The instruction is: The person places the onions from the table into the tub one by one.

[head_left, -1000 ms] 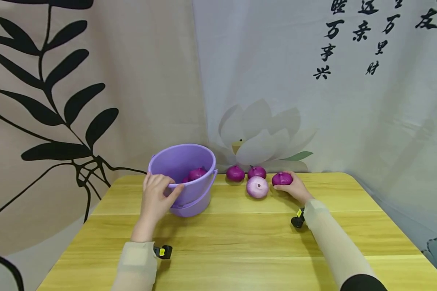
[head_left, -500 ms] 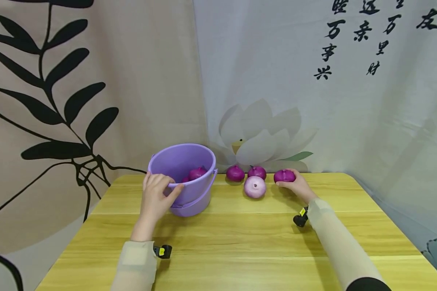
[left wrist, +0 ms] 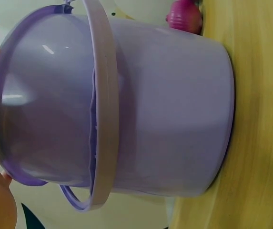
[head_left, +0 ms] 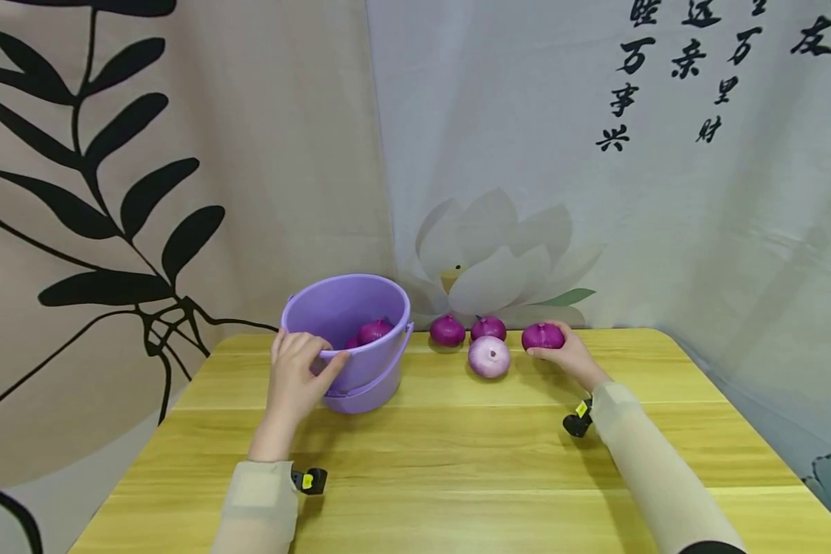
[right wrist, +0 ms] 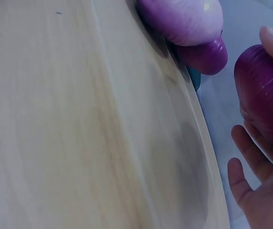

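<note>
My left hand (head_left: 298, 373) grips the near rim of a purple bucket (head_left: 367, 377), fingers over the edge and thumb outside. The bucket stands upright on the table, its handle (left wrist: 106, 105) hanging down the side in the left wrist view. Purple onions (head_left: 375, 331) lie inside it, partly hidden by the wall. My right hand (head_left: 573, 355) holds a purple onion (head_left: 543, 336) near the table's back edge. In the right wrist view, thumb and fingers are around this onion (right wrist: 262, 95), clear of the table. A paler onion (head_left: 488, 357) lies to its left.
Two dark purple onions (head_left: 447, 331) sit in a row at the back edge, between bucket and right hand. A printed cloth (head_left: 512, 154) hangs behind the wooden table (head_left: 429, 477). Each wrist wears a small black camera (head_left: 312, 481).
My right hand has shifted slightly to the right with its onion. The paler onion rocked left, then back right. The left hand and bucket have stayed put.
</note>
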Demonstrator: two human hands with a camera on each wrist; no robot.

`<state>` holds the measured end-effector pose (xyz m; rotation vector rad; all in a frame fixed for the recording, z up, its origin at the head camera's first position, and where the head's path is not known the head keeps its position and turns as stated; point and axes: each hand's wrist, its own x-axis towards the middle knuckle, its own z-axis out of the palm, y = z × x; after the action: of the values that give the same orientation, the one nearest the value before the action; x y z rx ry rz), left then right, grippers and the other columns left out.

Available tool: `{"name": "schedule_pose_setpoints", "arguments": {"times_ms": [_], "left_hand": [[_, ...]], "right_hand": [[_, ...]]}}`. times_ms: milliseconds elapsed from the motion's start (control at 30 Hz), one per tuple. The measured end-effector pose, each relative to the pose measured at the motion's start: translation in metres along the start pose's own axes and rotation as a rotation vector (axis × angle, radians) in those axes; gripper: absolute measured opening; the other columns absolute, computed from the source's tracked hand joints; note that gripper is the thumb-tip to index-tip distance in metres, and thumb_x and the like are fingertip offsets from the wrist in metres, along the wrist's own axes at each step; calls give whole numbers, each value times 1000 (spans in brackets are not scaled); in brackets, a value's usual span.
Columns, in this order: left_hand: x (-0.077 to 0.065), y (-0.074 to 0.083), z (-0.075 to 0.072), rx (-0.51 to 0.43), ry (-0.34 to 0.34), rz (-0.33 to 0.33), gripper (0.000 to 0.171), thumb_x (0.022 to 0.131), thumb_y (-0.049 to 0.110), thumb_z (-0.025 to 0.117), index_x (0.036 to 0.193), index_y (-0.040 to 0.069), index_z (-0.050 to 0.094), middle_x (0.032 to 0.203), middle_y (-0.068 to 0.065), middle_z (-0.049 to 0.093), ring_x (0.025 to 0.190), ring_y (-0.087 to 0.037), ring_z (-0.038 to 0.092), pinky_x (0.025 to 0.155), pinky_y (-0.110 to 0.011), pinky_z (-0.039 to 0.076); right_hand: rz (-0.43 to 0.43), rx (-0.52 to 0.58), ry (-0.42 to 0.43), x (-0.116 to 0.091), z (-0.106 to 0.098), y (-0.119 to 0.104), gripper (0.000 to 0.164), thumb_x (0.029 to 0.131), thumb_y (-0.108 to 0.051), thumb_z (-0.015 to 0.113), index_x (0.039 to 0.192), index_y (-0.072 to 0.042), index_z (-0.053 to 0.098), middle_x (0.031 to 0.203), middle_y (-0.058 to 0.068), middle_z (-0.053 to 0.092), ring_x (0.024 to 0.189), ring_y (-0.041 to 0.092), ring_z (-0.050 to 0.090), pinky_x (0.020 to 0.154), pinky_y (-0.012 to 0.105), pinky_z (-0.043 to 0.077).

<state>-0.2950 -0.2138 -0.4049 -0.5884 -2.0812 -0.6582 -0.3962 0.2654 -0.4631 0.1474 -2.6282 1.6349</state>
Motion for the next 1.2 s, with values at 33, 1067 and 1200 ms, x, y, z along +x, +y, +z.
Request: {"name": "schedule_pose_setpoints", "arguments": {"times_ms": [33, 1067, 1200], "left_hand": [[0, 0, 0, -1, 0, -1, 23, 84, 29, 71, 78, 10, 60, 74, -3, 55, 82, -25, 50, 109, -62, 17], [0, -1, -1, 0, 0, -4, 22, 84, 29, 72, 78, 12, 59, 75, -4, 56, 83, -24, 51, 109, -63, 17], [0, -1, 0, -2, 2, -7, 22, 84, 29, 72, 78, 12, 60, 75, -3, 56, 84, -25, 51, 109, -62, 16]], "right_hand": [[-6, -4, -1, -1, 0, -1, 91, 78, -28, 81, 147, -1, 27, 140, 32, 38, 128, 46, 41, 105, 53, 36], [-119, -34, -3, -25, -5, -20, 79, 80, -24, 79, 143, -3, 36, 137, 32, 41, 122, 48, 46, 99, 56, 42], [-124, -40, -17, -28, -7, -26, 79, 81, -24, 79, 144, -3, 36, 137, 31, 42, 122, 46, 47, 98, 55, 43]]}}
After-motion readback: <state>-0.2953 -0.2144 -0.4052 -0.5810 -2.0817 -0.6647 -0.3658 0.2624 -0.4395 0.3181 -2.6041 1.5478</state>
